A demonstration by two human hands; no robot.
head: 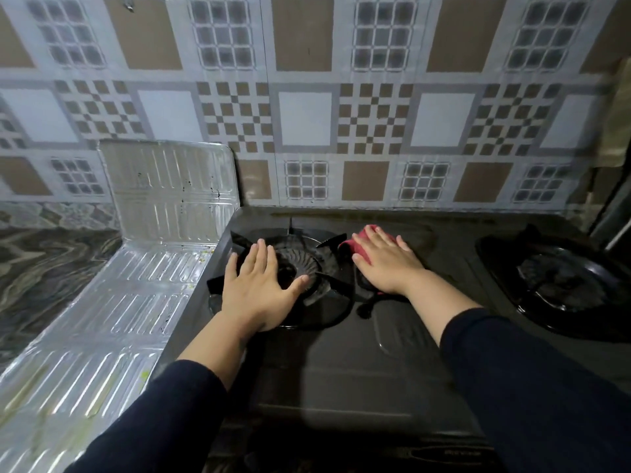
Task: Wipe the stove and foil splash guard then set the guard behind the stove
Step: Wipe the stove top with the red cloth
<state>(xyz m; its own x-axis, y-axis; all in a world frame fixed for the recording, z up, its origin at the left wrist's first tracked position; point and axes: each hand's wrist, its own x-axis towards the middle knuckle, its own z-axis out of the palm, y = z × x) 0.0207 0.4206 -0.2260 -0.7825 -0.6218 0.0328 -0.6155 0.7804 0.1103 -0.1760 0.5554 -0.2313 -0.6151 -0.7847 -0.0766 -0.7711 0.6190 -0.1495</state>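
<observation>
A black two-burner gas stove (327,370) fills the middle. My left hand (257,288) lies flat, fingers spread, on the left burner grate (307,264). My right hand (386,262) presses flat on a red cloth (367,232) on the stove top between the burners; the cloth shows only past my fingertips and by my wrist. The silver ribbed foil splash guard (136,285) lies left of the stove, its far panel standing up against the wall, with dark specks and greenish stains on it.
The right burner (560,285) sits at the stove's right end. A patterned tile wall (341,114) rises directly behind the stove. Marbled dark counter (44,268) extends left of the guard. A dark vertical edge (611,216) stands at the far right.
</observation>
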